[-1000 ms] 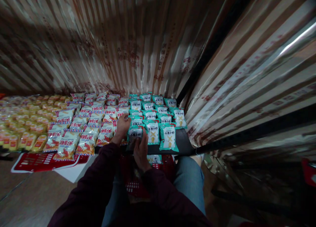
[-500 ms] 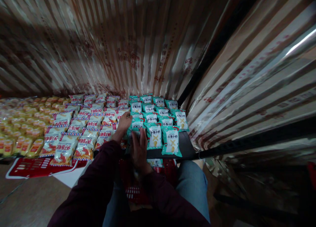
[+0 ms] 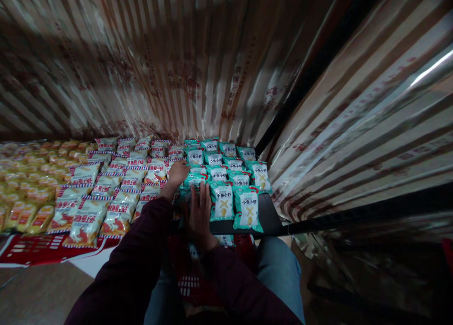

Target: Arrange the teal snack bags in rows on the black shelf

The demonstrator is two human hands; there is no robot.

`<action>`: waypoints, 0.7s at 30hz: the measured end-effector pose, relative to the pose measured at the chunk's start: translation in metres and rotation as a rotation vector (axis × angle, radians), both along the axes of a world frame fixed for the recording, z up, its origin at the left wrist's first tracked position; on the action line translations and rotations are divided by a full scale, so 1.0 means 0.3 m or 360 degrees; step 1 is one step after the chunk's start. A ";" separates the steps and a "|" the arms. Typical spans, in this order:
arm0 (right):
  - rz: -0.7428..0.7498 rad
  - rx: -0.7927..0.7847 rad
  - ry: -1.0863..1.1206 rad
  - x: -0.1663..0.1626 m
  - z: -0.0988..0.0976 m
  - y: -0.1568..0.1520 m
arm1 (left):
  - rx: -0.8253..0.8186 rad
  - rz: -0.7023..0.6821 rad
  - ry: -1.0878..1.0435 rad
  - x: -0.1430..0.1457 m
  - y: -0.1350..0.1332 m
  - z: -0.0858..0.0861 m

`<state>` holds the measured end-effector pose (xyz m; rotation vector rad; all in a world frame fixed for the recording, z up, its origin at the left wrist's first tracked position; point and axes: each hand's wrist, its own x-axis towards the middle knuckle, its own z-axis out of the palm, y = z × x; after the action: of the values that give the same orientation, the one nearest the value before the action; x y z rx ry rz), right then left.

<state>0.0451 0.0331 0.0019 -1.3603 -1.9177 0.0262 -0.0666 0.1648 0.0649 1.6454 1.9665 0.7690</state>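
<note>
Teal snack bags (image 3: 222, 201) lie in overlapping rows on a dark shelf (image 3: 272, 212). My left hand (image 3: 178, 174) rests along the left edge of these rows, beside the white-and-red snack bags (image 3: 87, 220). Its fingers are curled in, and whatever they grip is hidden. Closer to me, my right hand (image 3: 200, 212) lies with fingers stretched over a teal bag at the front left of the rows. Most of that bag is covered by the hand.
Yellow packaged snacks (image 3: 39, 215) fill the far left. Below the shelf, between my knees, stands a red basket (image 3: 191, 287) with teal bags in it. Another red basket (image 3: 53, 244) sits at the left. A striped plastic sheet (image 3: 198, 79) hangs behind, beside a black post (image 3: 283, 117).
My right hand's fingers have spread slightly over the front bag. My left hand stays curled at nearly the same place. The view has shifted a little.
</note>
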 end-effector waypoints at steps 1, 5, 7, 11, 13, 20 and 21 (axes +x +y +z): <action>0.0000 0.0003 0.0007 -0.001 -0.002 0.000 | 0.0011 0.0010 -0.0026 -0.002 0.002 -0.005; 0.0003 0.0008 0.0020 -0.007 -0.005 0.008 | 0.0075 0.0053 -0.0264 -0.008 0.008 -0.013; 0.0001 0.0012 0.0021 -0.008 -0.005 0.016 | 0.0097 0.0076 -0.0403 -0.006 0.011 -0.009; -0.0002 0.0035 0.0038 -0.005 -0.004 0.037 | 0.0114 0.0124 -0.0672 0.006 0.026 0.003; -0.0006 0.0040 0.0040 -0.003 -0.002 0.048 | 0.0099 0.0126 -0.0827 0.012 0.038 0.004; -0.0030 0.0056 0.0026 -0.007 0.005 0.094 | 0.0172 0.0090 -0.0689 0.007 0.083 -0.002; -0.0017 0.0060 0.0028 -0.008 0.003 0.101 | 0.0190 0.0075 -0.0603 0.002 0.087 -0.002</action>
<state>0.0427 0.0634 0.0028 -1.3413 -1.8869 -0.0030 -0.0659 0.1908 0.0643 1.3962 1.7223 1.1426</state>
